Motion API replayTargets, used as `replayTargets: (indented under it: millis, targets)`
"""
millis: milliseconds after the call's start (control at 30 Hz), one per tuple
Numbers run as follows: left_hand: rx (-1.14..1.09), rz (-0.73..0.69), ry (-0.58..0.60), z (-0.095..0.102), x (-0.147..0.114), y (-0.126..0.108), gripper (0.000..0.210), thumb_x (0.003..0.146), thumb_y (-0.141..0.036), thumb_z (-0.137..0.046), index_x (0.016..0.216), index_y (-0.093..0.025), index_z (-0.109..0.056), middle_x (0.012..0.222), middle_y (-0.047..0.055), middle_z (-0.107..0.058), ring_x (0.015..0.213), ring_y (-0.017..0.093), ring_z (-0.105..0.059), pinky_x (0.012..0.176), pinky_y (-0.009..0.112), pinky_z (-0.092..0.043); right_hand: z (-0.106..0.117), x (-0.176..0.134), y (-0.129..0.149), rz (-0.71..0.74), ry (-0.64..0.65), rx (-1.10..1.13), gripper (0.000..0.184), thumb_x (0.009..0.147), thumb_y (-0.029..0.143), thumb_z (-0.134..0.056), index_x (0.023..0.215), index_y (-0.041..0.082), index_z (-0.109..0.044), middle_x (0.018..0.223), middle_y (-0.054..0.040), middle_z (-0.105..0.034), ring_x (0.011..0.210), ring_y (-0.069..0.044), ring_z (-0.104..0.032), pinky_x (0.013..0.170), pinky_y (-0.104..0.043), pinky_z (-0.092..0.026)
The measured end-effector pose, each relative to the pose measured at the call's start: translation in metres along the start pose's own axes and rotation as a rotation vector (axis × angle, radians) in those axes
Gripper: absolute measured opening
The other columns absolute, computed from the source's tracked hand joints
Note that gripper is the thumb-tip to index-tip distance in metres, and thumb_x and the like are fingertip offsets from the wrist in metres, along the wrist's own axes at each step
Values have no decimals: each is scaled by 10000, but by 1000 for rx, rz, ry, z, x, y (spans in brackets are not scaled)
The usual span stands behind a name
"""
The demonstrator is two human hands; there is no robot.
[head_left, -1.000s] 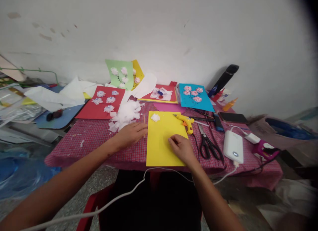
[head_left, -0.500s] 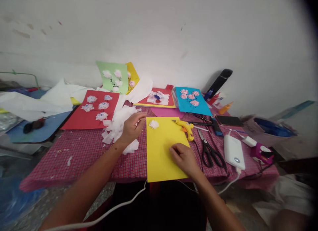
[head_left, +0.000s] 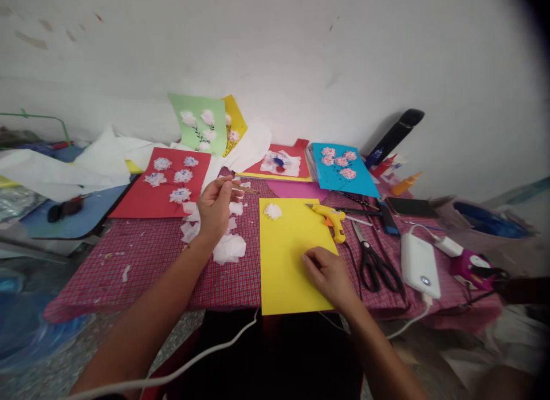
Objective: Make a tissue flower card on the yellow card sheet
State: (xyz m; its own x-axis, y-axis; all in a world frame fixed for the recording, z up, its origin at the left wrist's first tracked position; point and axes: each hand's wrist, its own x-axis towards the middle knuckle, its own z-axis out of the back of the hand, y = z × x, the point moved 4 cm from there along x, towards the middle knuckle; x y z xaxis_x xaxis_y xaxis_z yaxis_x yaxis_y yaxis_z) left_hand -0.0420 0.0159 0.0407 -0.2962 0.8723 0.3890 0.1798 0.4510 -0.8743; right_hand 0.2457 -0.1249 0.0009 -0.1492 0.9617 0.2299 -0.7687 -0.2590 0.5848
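Observation:
My left hand (head_left: 216,208) is closed around a thin brown stick (head_left: 247,188), whose pointed end sticks out to the right. It hovers above a heap of white tissue paper pieces (head_left: 230,248). A yellow sheet (head_left: 283,274) lies in front of me with one white crumpled tissue flower (head_left: 272,211) near its top left corner. My right hand (head_left: 329,274) rests on the sheet's right side, fingers curled in, with nothing visible in them. A yellow glue gun (head_left: 333,218) lies across the sheet's top right edge, its nozzle pointing left.
Right of the sheet lie black scissors (head_left: 373,268), a white power bank (head_left: 420,265) and a phone (head_left: 411,207). Red (head_left: 141,199), green (head_left: 180,110) and blue (head_left: 365,182) sheets with tissue flowers are at the back. A white cable (head_left: 206,357) crosses my lap.
My left hand has turned and moved slightly up and left relative to the sheet; the stick now shows in it. My right hand stays on the sheet. The view has shifted a little.

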Motion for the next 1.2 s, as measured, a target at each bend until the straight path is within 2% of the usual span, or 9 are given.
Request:
replayTargets:
  millis: [300,500,567,700,867,967,1033,1100,1200]
  targets:
    - [30,13,88,-4,-3,2,257,948,-416,-688,1049,-183,-722,964,62,-758,707,121,-715,623,248,-579,0,0,0,11,-5,14,208,999,329,-537,855,224,-642,792,-29,-688,744,-191,-645,684,-300,-427]
    - [180,-104,72,-1,-5,-7,270,975,-422,-656,1108,-212,-759,687,-13,-645,621,95,-609,620,231,-531,0,0,-2,2,-3,11,207,993,326,-531,842,232,-638,791,-33,-699,743,-197,-648,678,-305,-427]
    - [170,-115,90,-1,-6,-9,272,983,-419,-646,1123,-212,-754,673,-21,-635,599,90,-596,606,227,-520,0,0,-2,4,-5,9,206,994,327,-529,846,232,-636,795,-35,-699,743,-197,-645,675,-306,-426]
    - [102,-95,121,-5,-6,-8,286,973,-416,-656,1154,-207,-728,827,18,-732,604,94,-634,607,250,-558,-1,0,-2,8,-4,-7,212,994,335,-529,848,229,-640,785,-33,-691,736,-196,-637,677,-311,-426]
    - [162,-73,177,-8,-8,-7,291,937,-312,-679,1207,-206,-714,1138,82,-759,764,115,-702,649,254,-592,2,0,2,-7,8,22,211,988,331,-532,859,222,-658,793,-36,-700,733,-193,-639,679,-309,-442]
    - [190,-46,245,-8,-11,-7,353,898,-264,-701,1248,-216,-704,1235,92,-738,837,133,-714,681,260,-596,22,6,-5,-42,-46,5,210,980,346,-537,899,215,-680,845,-51,-723,748,-196,-652,698,-308,-464]
    - [181,-39,287,-9,-12,-6,381,884,-248,-703,1263,-217,-698,1268,99,-726,868,144,-718,716,272,-601,43,15,-18,-113,-144,-103,234,973,382,-540,917,213,-693,882,-67,-737,765,-210,-665,698,-314,-464]
    - [163,-40,317,-9,-14,-5,393,877,-240,-696,1269,-212,-697,1291,108,-715,901,157,-722,751,285,-604,62,26,-35,-219,-190,-260,249,964,398,-537,928,214,-702,930,-85,-751,808,-232,-684,693,-318,-459]
    - [149,-34,348,-11,-14,-3,426,873,-254,-694,1296,-206,-684,1316,118,-700,929,174,-724,761,292,-608,72,45,-55,-343,-97,-411,251,934,419,-578,1000,209,-697,973,-110,-770,860,-268,-714,688,-321,-463]
